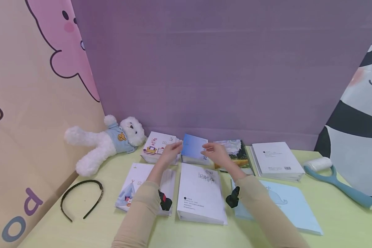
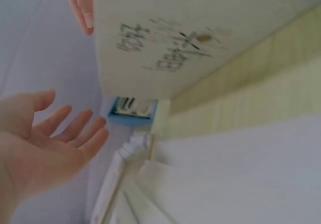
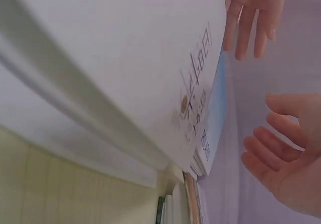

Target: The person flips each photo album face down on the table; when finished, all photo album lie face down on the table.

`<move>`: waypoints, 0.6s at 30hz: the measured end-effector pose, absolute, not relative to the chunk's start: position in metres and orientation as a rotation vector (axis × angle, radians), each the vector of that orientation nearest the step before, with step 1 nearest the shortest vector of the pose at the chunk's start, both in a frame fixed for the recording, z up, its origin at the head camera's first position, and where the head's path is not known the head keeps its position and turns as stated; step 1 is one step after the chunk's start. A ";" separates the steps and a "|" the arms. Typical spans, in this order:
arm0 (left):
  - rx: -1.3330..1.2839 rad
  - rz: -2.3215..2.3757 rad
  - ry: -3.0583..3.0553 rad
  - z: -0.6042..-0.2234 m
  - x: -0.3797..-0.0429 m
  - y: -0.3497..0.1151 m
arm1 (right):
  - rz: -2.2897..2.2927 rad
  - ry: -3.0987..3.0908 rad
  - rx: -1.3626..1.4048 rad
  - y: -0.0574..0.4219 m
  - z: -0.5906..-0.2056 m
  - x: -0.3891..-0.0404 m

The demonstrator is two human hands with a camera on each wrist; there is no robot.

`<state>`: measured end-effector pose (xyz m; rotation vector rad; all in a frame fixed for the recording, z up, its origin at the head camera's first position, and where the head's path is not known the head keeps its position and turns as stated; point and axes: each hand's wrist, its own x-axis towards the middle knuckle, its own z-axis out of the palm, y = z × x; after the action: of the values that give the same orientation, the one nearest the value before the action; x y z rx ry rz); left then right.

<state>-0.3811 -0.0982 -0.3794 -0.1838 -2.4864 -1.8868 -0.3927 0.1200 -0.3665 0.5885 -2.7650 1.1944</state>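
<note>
At the back middle of the table lies a thick book with a blue cover [image 1: 193, 146]. My left hand [image 1: 171, 152] hovers by its left side, fingers loosely bent and holding nothing. On the other side my right hand [image 1: 217, 154] is held over the right edge, also with nothing in it. Both wrist views show the palms bare, the left hand [image 2: 55, 143] and the right hand [image 3: 286, 148] apart from the books. Closer to me lies a thick white book [image 1: 198, 193] with dark lettering, between my forearms. It fills much of both wrist views.
Left of the blue book lies an illustrated white book [image 1: 158, 146]; right are a painting-covered book [image 1: 234, 155] and a white book [image 1: 277, 158]. Nearer are a tent-picture book [image 1: 130, 189] and light blue book [image 1: 291, 203]. A plush bear [image 1: 117, 137], headband [image 1: 80, 182] and lint roller [image 1: 338, 179] flank them.
</note>
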 end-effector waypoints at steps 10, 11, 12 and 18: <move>-0.159 -1.822 -2.708 -0.396 -0.382 -0.103 | 1.052 -2.903 0.636 0.113 -0.385 -0.405; -0.160 -1.809 -2.734 -0.398 -0.383 -0.104 | 1.047 -2.924 0.627 0.113 -0.386 -0.405; -0.156 -1.797 -2.758 -0.400 -0.384 -0.104 | 1.049 -2.947 0.609 0.112 -0.387 -0.405; -0.142 -1.849 -2.775 -0.408 -0.386 -0.103 | 1.072 -3.028 0.503 0.115 -0.390 -0.401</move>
<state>-0.3864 -0.1030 -0.4084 -0.1421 -2.7750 -1.8495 -0.4015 0.1155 -0.3897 0.5033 -3.0281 1.0719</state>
